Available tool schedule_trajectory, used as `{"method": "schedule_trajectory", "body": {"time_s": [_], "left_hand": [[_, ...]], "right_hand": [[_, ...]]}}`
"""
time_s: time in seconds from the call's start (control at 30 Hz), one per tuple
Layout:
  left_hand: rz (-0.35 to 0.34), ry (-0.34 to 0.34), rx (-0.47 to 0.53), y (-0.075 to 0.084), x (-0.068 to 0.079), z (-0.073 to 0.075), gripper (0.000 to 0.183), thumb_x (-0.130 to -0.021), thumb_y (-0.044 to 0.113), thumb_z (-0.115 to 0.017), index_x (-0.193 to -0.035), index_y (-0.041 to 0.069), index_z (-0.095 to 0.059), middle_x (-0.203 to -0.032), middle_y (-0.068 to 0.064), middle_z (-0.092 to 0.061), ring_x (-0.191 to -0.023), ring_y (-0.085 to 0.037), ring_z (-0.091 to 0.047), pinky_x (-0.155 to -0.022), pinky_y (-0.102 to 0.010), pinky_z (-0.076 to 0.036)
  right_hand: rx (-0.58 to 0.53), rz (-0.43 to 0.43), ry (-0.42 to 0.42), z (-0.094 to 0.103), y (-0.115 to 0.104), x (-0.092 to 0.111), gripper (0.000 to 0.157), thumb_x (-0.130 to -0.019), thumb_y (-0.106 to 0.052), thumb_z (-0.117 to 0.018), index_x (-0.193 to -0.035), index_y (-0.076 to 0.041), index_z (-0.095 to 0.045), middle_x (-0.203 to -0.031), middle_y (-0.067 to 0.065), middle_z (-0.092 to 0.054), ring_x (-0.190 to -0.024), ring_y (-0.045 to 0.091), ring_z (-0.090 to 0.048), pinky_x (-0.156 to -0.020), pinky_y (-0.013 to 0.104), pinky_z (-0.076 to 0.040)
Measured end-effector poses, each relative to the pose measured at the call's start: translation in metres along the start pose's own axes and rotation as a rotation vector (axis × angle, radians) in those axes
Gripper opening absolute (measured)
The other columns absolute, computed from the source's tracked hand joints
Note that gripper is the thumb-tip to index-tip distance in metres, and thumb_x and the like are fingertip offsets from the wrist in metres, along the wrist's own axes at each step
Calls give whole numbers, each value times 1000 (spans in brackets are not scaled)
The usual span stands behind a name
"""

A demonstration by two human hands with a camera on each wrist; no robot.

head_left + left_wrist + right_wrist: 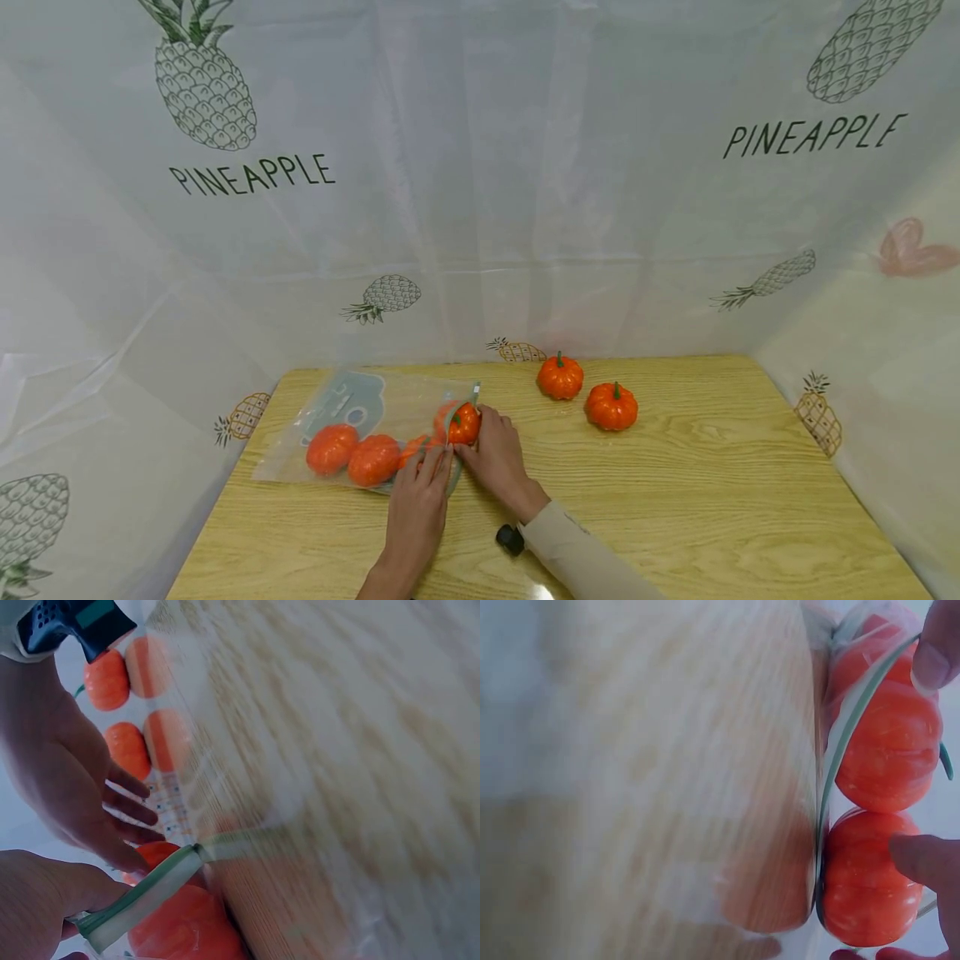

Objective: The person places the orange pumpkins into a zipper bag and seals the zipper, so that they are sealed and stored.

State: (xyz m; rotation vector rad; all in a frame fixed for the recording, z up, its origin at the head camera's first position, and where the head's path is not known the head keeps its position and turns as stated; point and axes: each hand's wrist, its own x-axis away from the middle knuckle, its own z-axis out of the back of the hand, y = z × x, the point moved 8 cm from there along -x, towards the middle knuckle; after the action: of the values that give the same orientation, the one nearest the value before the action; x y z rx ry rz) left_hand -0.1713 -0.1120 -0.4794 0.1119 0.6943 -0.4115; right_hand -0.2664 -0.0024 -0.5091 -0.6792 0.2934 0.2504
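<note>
A clear zip bag (423, 393) with a green-edged mouth lies on the table, its mouth facing right. Inside are orange toy pumpkins, among them one at the left (332, 450) and another beside it (373, 460); a third is partly covered by my left hand (418, 508). That hand pinches the bag's green rim (142, 896) between thumb and fingers. At the mouth, my right hand (501, 454) holds a pumpkin (870, 877), thumb on its near side and fingertips at its far side. This pumpkin sits partly within the opening, touching the pumpkin (889, 746) deeper in.
Two more orange pumpkins with green stems, one farther back (560, 377) and one nearer (612, 407), stand right of the bag. The wooden table (712, 492) meets white pineapple-printed sheets (480, 208) at its back and sides. A black device (510, 540) is by the right wrist.
</note>
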Motion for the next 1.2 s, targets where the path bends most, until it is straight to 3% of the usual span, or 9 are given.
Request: {"method": "schedule_trajectory", "body": {"time_s": [0.3,0.53,0.7,0.97,1.2], "left_hand": [[-6,7,14,1,-2,0,56,-67,-4,-94,-121,3,-79,-118,-9,-67,-104,-32,-61,-83,-42,-58],[-13,25,20,3,-4,1,55,-67,-5,-93,-120,3,-80,-117,-9,-68,-103,-34,-63,-82,-43,-59],[-15,20,14,3,-3,1,53,-68,-5,-92,-119,4,-80,-117,-8,-67,-102,-33,-62,-81,-43,-59],[1,-12,24,2,-2,-3,58,-68,-4,-95,-124,3,-79,-119,-9,-68,-105,-33,-64,-85,-44,-59],[-8,-11,23,1,1,-5,61,-66,-4,-96,-124,2,-78,-120,-9,-67,-106,-34,-64,-85,-44,-60]], "right_hand": [[84,-24,71,4,2,7,53,-86,-29,-89,-117,5,-64,-101,17,-68,-93,37,-65,-81,49,-56],[47,-3,14,-1,1,2,58,-89,-26,-87,-130,7,-63,-114,21,-69,-100,39,-65,-88,53,-55],[49,-19,27,0,1,6,54,-87,-23,-88,-126,7,-65,-114,20,-70,-100,39,-65,-87,53,-55],[63,55,-91,-6,-9,5,57,-89,-15,-85,-137,5,-63,-117,21,-64,-105,39,-60,-91,55,-52],[23,36,-114,7,2,10,57,-89,-11,-83,-139,5,-61,-126,23,-62,-116,42,-57,-99,58,-48]]}}
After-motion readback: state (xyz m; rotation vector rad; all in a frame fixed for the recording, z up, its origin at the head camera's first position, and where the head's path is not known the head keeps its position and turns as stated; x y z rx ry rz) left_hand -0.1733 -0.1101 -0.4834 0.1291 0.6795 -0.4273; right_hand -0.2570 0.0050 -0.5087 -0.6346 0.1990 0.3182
